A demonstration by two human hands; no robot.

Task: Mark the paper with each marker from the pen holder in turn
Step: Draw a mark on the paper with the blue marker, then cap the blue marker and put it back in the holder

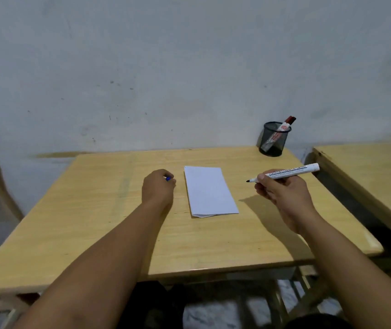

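Your right hand has its fingers closed round an uncapped white marker, tip pointing left and held above the tabletop, just to the right of the paper. Your left hand is curled shut beside the paper's left edge, with a bit of blue cap showing between the fingers; it looks like this marker's cap.

To do this step well, bring the tip over the paper's middle, tilt the barrel down and touch lightly. The sheet appears folded and loose, so it may slide under the stroke: steady its near edge with your left knuckles before you draw. Keep the mark short and leave bare space for the next one. Hold on to the cap so you can close the marker straight after.

The pen holder stands at the far right corner, well apart from the paper, with a red marker leaning in it. Through the mesh you cannot tell whether any more are inside. The paper looks blank, though faint marks would be hard to make out in this light. Most of the cap is hidden in your fist.
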